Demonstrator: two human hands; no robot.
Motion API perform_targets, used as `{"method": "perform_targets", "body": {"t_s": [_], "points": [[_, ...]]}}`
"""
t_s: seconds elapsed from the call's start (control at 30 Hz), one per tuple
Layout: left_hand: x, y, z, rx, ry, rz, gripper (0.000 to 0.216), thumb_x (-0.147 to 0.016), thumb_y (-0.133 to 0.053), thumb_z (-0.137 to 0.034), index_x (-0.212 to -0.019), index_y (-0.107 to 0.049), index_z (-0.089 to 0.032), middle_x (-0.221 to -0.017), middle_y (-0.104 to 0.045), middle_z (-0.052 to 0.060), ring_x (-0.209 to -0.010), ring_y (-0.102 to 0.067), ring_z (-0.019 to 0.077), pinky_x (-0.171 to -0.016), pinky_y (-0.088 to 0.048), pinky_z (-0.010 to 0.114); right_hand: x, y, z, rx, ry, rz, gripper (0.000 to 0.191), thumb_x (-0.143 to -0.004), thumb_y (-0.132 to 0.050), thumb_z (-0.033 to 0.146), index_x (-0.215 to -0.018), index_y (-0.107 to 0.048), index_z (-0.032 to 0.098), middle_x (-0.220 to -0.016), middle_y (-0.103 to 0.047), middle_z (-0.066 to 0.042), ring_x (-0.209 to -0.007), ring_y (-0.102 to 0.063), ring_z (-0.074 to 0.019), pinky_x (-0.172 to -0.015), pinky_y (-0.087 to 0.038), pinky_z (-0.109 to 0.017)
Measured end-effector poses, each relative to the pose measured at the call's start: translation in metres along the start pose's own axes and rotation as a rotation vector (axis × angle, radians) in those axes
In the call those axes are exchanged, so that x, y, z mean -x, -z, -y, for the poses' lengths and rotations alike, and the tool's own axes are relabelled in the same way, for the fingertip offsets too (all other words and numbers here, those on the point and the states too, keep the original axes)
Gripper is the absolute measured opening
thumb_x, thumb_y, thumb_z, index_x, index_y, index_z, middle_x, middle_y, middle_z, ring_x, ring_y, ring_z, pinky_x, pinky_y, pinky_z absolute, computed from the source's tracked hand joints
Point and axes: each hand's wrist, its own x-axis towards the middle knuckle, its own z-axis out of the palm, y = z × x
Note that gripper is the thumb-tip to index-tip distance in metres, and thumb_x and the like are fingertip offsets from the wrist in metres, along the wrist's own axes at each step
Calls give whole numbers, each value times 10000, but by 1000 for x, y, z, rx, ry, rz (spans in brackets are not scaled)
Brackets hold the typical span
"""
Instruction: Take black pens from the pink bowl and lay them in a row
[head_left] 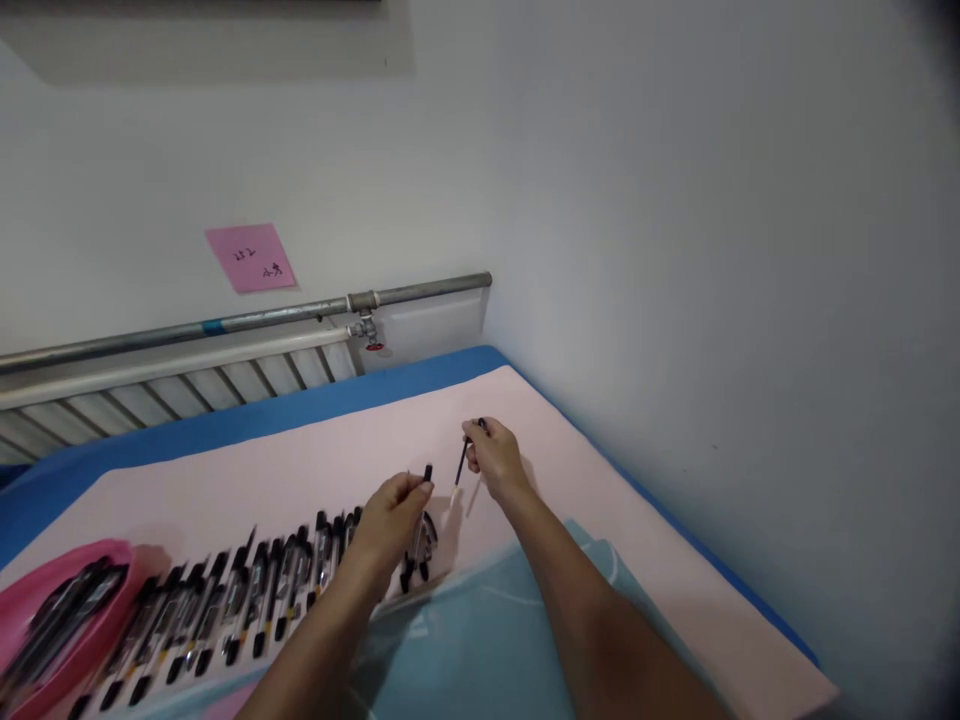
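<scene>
My left hand is closed round a clear pen barrel with a black end, held just above the end of a row of pens. My right hand pinches a thin pen refill, dark along its length with a pale tip pointing down toward the pink cloth. The two hands are a short gap apart. A long row of black-and-clear pens lies side by side on the cloth to the left of my left hand.
A pink tray holding more pens sits at the far left. The cloth lies on a blue surface set against a white wall corner. A metal pipe with a red-handled valve and a pink note are on the back wall.
</scene>
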Motion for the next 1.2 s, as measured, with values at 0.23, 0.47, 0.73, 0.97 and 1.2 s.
{"method": "perform_targets", "body": {"t_s": [0.23, 0.47, 0.73, 0.97, 1.2], "points": [[-29, -19, -6, -505, 57, 18, 174, -737, -472, -314, -659, -540, -174, -564, -524, -16, -539, -485, 114, -493, -306, 217, -7, 10, 4, 40, 48, -59, 163, -694, -536, 300, -620, -427, 203, -463, -393, 81, -353, -364, -65, -317, -262, -184], [-41, -18, -10, -819, 104, 50, 176, -711, -521, -294, -681, -620, -152, -718, -672, 96, -722, -609, 201, -572, -352, 251, -3, 6, 8, 76, 45, -54, 128, -696, -516, 294, -636, -454, 199, -526, -465, 61, -362, -370, -65, -332, -281, -192], [-34, 1, -22, -757, 39, -25, 250, -777, -451, -335, -789, -616, -148, -782, -659, 94, -781, -583, 202, -639, -370, 261, -5, 5, 1, 107, 18, 20, 152, -684, -542, 315, -648, -456, 195, -549, -493, 54, -390, -384, -59, -354, -279, -176], [-29, -10, -21, -365, -60, 132, 314, -761, -438, -431, -662, -569, -164, -538, -480, -32, -484, -402, 89, -464, -302, 198, 9, -11, -5, 110, -23, 162, 135, -682, -530, 289, -632, -467, 181, -510, -502, 51, -348, -407, -58, -325, -301, -172], [-28, -17, -9, -308, 2, 220, 283, -755, -433, -401, -626, -524, -166, -474, -385, -62, -398, -300, 64, -406, -248, 195, -1, -6, -5, 193, -56, 98, 134, -752, -453, 305, -724, -458, 174, -592, -520, 33, -336, -329, -30, -326, -266, -167]]}}
